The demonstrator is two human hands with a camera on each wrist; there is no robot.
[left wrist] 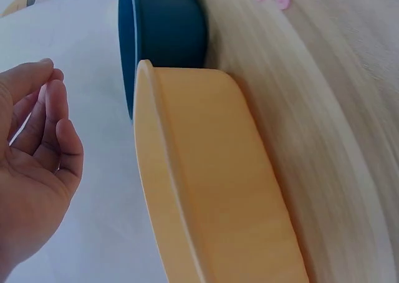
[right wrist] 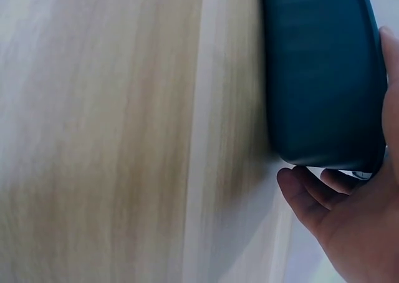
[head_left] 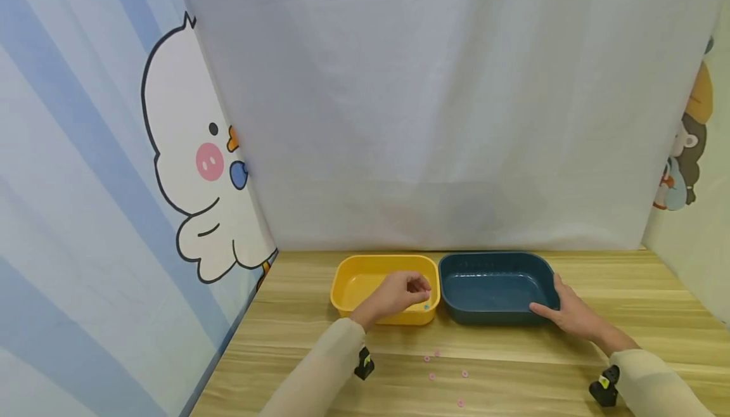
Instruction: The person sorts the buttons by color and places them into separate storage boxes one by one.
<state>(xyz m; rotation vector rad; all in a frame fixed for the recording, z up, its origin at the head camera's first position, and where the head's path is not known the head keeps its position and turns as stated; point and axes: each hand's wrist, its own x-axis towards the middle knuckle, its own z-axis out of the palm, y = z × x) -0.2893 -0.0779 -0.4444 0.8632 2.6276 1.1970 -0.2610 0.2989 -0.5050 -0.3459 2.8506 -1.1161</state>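
Observation:
My left hand (head_left: 395, 293) is over the yellow basin (head_left: 338, 290), its thumb and fingertips drawn together. A pinkish speck shows at those fingertips, but I cannot tell whether it is a small ring or a nail. In the left wrist view that hand (left wrist: 37, 152) shows no thing between its fingers. A tiny blue piece (head_left: 426, 307) is visible just below them, against the yellow basin. My right hand (head_left: 573, 312) grips the right end of the dark teal basin (head_left: 496, 319), thumb and fingers spread around its corner. Beneath that end, fingertips (right wrist: 293, 180) curl in the right wrist view.
Several small pink rings (head_left: 464, 374) lie on the wooden table (head_left: 513, 379) in front of the basins. Both basins stand side by side, near a white cloth (head_left: 433, 119) at the back. A patterned blue curtain (head_left: 85, 182) borders the left side.

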